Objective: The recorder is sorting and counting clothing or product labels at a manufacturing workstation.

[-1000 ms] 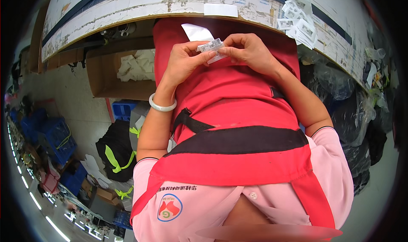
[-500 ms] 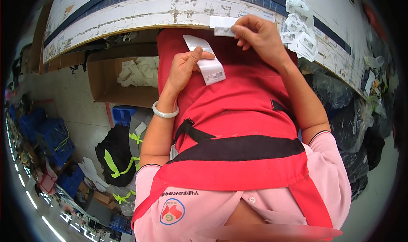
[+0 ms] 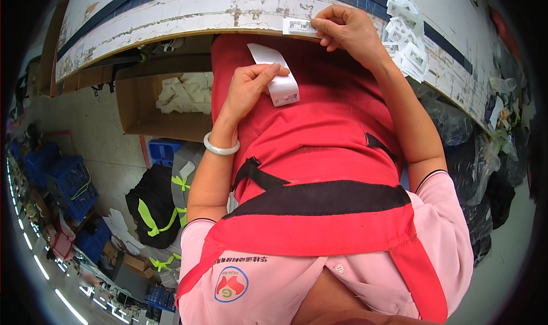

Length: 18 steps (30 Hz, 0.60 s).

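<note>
A stack of white printed labels (image 3: 283, 91) is pinched between the thumb and fingers of my left hand (image 3: 251, 87), held over my red apron. Its top end fans upward; the lower end shows dark print. My right hand (image 3: 347, 33) grips the right end of a single white label (image 3: 294, 26) between thumb and forefinger. That label lies at the near edge of the worktable (image 3: 188, 15). To the right of my right hand, a loose heap of printed labels (image 3: 412, 54) spreads along the tabletop.
Below the table at left stands a cardboard box (image 3: 134, 105) with pale cloth-like pieces (image 3: 185, 94). Blue plastic crates (image 3: 74, 182) and a black bundle (image 3: 151, 202) tied with lime strips sit on the floor. Clear and dark plastic bags (image 3: 471, 165) are at right.
My right hand has moved slightly up with its label, which now rests lower against the table edge. The left hand's stack has tilted and risen a little.
</note>
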Each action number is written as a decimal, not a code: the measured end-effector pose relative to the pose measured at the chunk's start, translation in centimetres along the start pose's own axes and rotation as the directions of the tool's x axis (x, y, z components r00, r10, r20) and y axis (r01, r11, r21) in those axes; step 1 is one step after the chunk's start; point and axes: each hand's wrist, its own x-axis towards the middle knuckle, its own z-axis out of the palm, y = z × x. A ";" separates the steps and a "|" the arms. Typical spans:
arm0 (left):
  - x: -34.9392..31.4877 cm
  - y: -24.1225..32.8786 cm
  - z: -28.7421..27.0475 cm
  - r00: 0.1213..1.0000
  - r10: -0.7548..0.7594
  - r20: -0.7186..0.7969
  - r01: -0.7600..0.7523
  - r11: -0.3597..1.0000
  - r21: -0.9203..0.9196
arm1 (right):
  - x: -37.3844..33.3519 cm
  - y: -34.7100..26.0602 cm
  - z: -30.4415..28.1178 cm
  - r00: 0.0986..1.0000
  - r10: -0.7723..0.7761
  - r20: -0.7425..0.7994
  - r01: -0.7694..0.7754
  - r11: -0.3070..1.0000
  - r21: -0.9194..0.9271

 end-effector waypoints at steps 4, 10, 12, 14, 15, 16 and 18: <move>0.0 -0.1 0.2 0.999 0.032 -0.022 -0.033 0.999 -0.015 | 0.0 -0.1 0.2 1.000 0.007 -0.019 -0.008 1.000 -0.023; 0.1 -0.2 0.2 0.999 0.032 -0.025 -0.032 0.999 -0.006 | -0.1 0.0 0.3 1.000 -0.010 -0.017 0.010 1.000 -0.028; 0.1 -0.2 0.1 0.999 0.034 -0.026 -0.034 0.999 -0.008 | -0.1 0.0 0.3 1.000 -0.023 -0.014 0.022 0.999 -0.049; 0.0 -0.2 -0.1 1.000 0.006 0.006 -0.006 1.000 0.022 | -0.1 -0.1 0.4 0.999 -0.030 -0.019 0.029 0.998 -0.050; 0.1 -0.2 0.0 1.000 0.004 0.007 -0.004 1.000 0.023 | -0.1 -0.1 0.4 0.999 -0.037 -0.022 0.036 0.998 -0.052; 0.1 -0.3 0.1 1.000 0.018 -0.005 -0.018 1.000 -0.001 | -0.1 -0.2 0.5 0.999 -0.037 -0.022 0.036 0.998 -0.052; 0.1 -0.3 0.2 0.999 0.031 -0.018 -0.032 0.999 -0.026 | -0.2 -0.3 0.6 0.999 -0.035 -0.027 0.033 0.997 -0.066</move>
